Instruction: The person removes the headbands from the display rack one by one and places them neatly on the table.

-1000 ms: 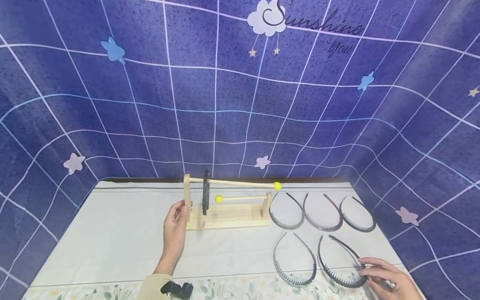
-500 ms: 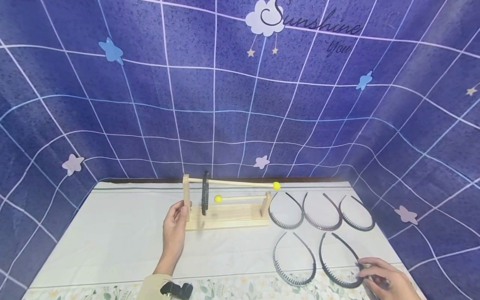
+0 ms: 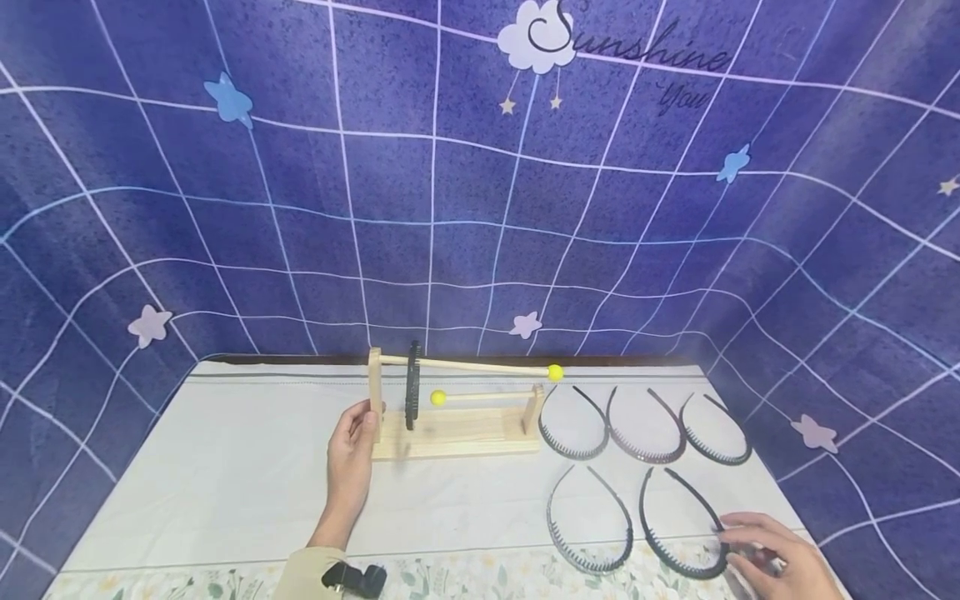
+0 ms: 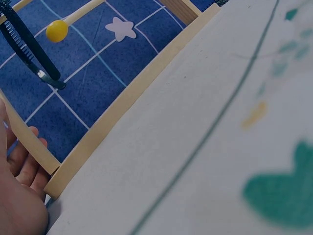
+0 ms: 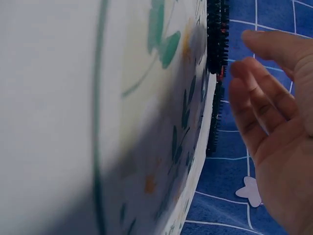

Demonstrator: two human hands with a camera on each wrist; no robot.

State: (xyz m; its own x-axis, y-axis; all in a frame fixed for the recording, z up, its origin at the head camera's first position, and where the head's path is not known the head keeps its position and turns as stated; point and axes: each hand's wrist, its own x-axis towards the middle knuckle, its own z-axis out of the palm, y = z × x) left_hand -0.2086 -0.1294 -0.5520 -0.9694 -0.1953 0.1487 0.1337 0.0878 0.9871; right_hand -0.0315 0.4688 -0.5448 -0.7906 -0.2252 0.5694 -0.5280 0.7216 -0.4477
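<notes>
My left hand (image 3: 351, 450) grips the left upright of a wooden stand (image 3: 465, 433), with fingers wrapped behind the post in the left wrist view. A black toothed headband (image 3: 412, 387) hangs on the stand's upper rod, which ends in a yellow ball (image 3: 554, 372). A lower rod with another yellow ball (image 4: 57, 31) points the opposite way. At the lower right, my right hand (image 3: 780, 554) is beside a black headband (image 3: 686, 571) lying on the cloth. In the right wrist view, its fingers are loosely bent, with a gap between them and the black toothed headbands (image 5: 216, 39).
Three headbands (image 3: 647, 457) lie in a row right of the stand. A grey headband (image 3: 588, 567) lies in front of them. The white tablecloth (image 3: 247, 467) has a floral front border. A blue grid curtain (image 3: 390, 208) surrounds the back and sides.
The black headband by my right hand has turned slightly and settled a little to the right. My right fingers have shifted slightly at its side. The left hand stays on the post.
</notes>
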